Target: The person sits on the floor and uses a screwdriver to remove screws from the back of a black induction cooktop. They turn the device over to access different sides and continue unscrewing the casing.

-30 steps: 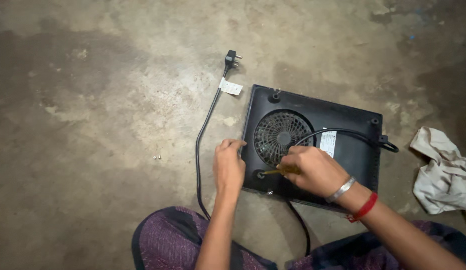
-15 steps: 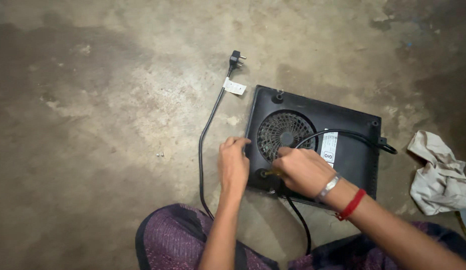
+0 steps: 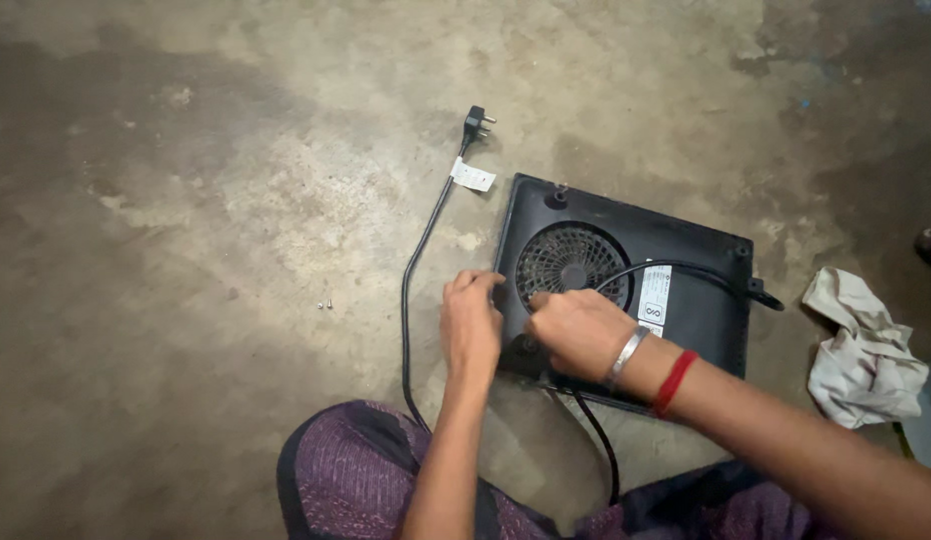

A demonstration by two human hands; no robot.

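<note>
**Screwdriver out of sight, both hands at the cooker's near corner**

A second ago the right hand (image 3: 578, 332) showed a yellow-handled tool at the near left corner of the upturned cooker (image 3: 626, 290); now the fist is curled over that spot and I cannot tell what it pinches. The left hand (image 3: 473, 325) has stayed on the left edge, fingers bent around it, steadying. The cord (image 3: 416, 270) runs left of the cooker, two small screws (image 3: 325, 305) lie farther left, a rag (image 3: 861, 350) lies to the right, and the plug (image 3: 476, 122) is beyond.
</note>
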